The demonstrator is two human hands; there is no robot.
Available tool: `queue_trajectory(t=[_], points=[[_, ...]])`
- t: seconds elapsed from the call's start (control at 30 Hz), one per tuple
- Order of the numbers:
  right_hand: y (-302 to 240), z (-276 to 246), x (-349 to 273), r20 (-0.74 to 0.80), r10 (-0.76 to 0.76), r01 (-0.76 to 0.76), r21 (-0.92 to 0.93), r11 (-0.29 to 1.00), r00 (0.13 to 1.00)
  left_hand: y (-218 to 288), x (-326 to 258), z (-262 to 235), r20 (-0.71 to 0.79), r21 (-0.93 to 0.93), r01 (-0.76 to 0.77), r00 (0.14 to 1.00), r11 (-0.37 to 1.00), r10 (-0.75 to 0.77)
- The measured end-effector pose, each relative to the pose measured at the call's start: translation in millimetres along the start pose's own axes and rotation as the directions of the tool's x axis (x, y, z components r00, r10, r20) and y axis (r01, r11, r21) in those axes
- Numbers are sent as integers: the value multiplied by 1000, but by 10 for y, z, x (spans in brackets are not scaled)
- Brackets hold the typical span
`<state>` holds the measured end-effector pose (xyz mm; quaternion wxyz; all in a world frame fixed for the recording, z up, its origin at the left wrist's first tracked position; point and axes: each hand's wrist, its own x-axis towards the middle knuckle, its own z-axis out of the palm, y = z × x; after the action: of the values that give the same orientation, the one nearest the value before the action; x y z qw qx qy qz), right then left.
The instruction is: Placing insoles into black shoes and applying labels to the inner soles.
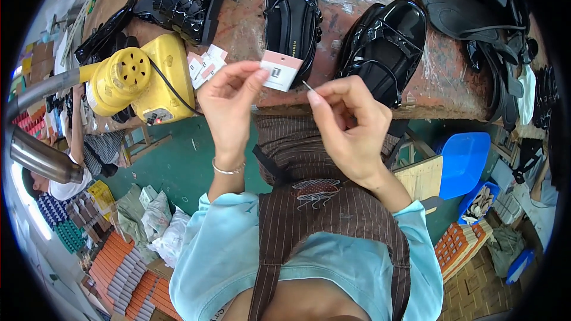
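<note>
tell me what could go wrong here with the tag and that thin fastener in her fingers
1. The left hand pinches the small tag only by its edge, so it could slip and drop.
2. The right hand holds a thin fastener that looks easy to fumble or lose.
3. The tag is held just in front of a glossy black shoe, which a stray tip might scratch.

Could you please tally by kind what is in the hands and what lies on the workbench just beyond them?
Pink-and-white paper tag, in left hand: 1
Thin pin or fastener, in right hand: 1
Glossy black shoes directly ahead: 2
Yellow heat blower: 1
Total: 5
</note>
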<state>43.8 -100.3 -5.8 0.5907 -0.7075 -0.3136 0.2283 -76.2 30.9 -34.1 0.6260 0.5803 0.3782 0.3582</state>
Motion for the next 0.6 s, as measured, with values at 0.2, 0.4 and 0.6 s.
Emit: queue_trajectory(t=[0.2, 0.4, 0.6], points=[[25, 39, 35, -92, -150, 138, -127, 982, 984, 150, -234, 202, 51, 85, -160, 986, 983, 156], [7, -61, -3, -74, -149, 133, -190, 973, 986, 146, -281, 268, 115, 200, -295, 954, 934, 277], [143, -349, -1, 272, 120, -244, 486, 839, 955, 135, -191, 254, 352, 234, -584, 796, 778, 492]])
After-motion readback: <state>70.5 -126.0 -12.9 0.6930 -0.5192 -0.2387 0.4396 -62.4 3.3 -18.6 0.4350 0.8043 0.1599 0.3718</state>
